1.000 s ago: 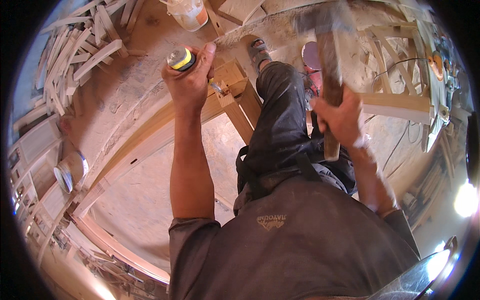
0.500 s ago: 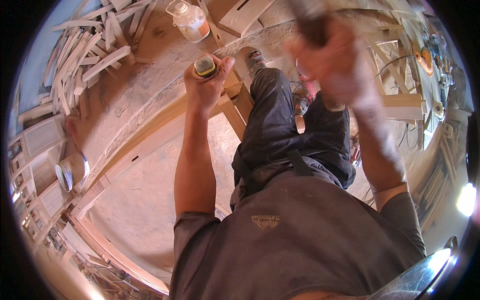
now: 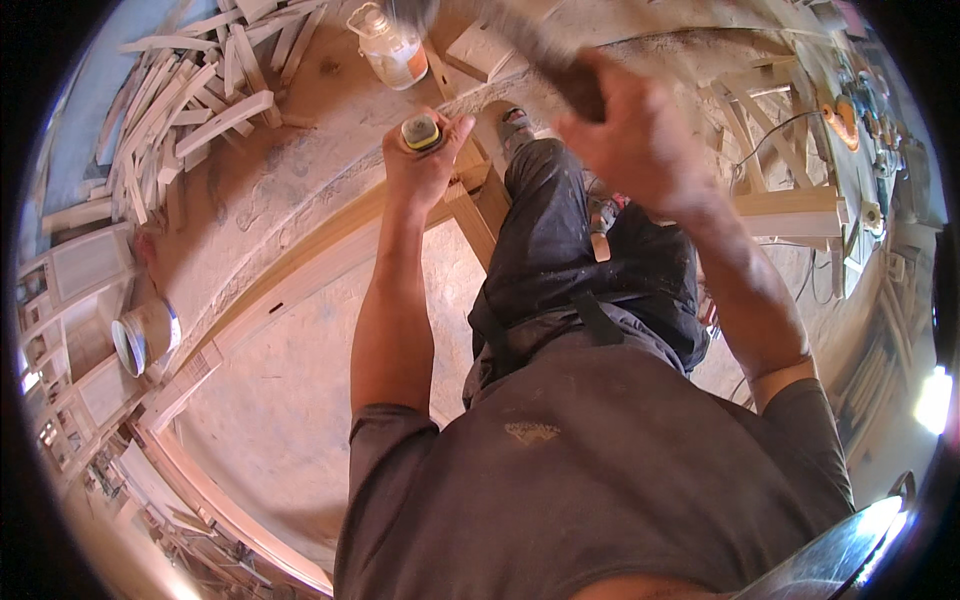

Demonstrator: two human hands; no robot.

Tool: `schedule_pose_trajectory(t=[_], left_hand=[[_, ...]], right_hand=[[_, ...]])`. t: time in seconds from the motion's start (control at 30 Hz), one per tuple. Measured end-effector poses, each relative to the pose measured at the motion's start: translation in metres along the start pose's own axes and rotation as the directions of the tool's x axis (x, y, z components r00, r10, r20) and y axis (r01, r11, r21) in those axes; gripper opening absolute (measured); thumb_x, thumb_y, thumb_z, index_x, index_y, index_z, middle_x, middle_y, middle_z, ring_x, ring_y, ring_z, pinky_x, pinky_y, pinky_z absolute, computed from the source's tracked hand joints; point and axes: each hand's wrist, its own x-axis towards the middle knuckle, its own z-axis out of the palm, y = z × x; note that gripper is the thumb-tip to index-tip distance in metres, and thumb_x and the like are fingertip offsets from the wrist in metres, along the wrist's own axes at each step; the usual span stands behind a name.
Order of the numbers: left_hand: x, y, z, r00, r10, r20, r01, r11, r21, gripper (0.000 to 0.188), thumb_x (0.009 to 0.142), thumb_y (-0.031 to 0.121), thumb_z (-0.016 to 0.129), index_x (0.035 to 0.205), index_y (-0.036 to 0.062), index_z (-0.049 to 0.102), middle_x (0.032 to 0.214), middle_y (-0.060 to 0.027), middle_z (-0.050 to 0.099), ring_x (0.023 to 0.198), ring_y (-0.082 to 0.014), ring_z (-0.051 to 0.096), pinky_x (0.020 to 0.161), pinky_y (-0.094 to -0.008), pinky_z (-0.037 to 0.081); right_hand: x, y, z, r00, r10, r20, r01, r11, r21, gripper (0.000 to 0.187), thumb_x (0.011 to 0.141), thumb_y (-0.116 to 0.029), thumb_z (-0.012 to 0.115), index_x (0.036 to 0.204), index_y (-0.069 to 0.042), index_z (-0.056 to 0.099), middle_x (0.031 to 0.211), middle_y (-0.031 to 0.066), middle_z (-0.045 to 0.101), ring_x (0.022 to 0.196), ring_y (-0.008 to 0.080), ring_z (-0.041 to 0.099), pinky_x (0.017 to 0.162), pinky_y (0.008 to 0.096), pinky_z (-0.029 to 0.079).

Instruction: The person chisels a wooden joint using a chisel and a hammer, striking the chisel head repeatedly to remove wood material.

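My left hand [image 3: 425, 160] is shut around a chisel [image 3: 421, 132] with a yellow and black handle end, held upright over the joint of a wooden frame [image 3: 300, 275] lying on the dusty floor. My right hand [image 3: 630, 140] grips the dark wooden handle of a hammer [image 3: 545, 55], raised up and blurred, its head near the top edge. My leg in dark trousers and one shoe [image 3: 515, 125] rest beside the frame joint.
A plastic jug [image 3: 388, 45] stands at the top. A heap of wooden offcuts [image 3: 190, 90] lies at upper left, a tin can [image 3: 145, 335] at left. Wooden chair frames [image 3: 790, 205] and tools with cords lie at right.
My right hand has swung the hammer upward and leftward, from beside my leg to above the chisel. My left hand with the chisel stays at the joint.
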Motion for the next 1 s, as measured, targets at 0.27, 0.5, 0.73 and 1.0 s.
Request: schedule_pose_trajectory(t=[0.27,0.5,0.73,1.0], left_hand=[[-0.002,0.001,-0.002,0.999,-0.014,-0.03,0.014,1.0,-0.015,0.031,0.088,0.013,0.079,0.069,0.0047,0.056,0.068,0.0076,0.053,0.064,-0.0023,0.047,0.058,-0.0215,0.041],[-0.007,-0.001,0.0,0.999,0.039,-0.032,-0.042,0.994,-0.102,0.026,0.086,0.009,0.078,0.069,0.0043,0.059,0.067,0.0067,0.055,0.062,-0.0031,0.047,0.056,-0.021,0.04],[-0.014,-0.008,0.007,0.951,0.087,-0.297,-0.128,0.984,-0.122,0.016,0.083,-0.003,0.072,0.072,0.0039,0.062,0.066,-0.0024,0.06,0.057,-0.011,0.055,0.052,-0.0258,0.043],[-0.003,0.047,-0.072,0.842,-0.079,-0.534,-0.164,0.905,-0.393,0.021,0.082,0.0,0.063,0.065,0.0061,0.053,0.06,-0.0032,0.049,0.054,-0.013,0.049,0.052,-0.029,0.042]], right_hand=[[0.019,0.003,-0.055,0.979,0.02,-0.203,0.106,0.8,0.59,0.012,0.09,-0.015,0.066,0.096,-0.004,0.063,0.077,0.0121,0.065,0.067,0.025,0.061,0.064,0.0334,0.05],[-0.014,0.005,0.027,0.952,0.244,0.186,-0.283,0.932,0.226,0.035,0.083,-0.017,0.067,0.111,0.003,0.058,0.081,0.0274,0.065,0.076,0.0453,0.065,0.07,0.049,0.052],[-0.1,0.049,0.043,0.772,0.552,0.316,-0.636,0.656,0.407,0.032,0.082,-0.01,0.067,0.108,0.004,0.056,0.07,0.0116,0.062,0.055,0.0211,0.062,0.052,0.0359,0.05],[-0.162,0.071,0.077,0.269,0.744,0.612,-0.919,0.007,0.395,0.023,0.081,-0.005,0.068,0.096,0.001,0.052,0.065,0.005,0.055,0.046,0.0137,0.055,0.042,0.0294,0.044]])
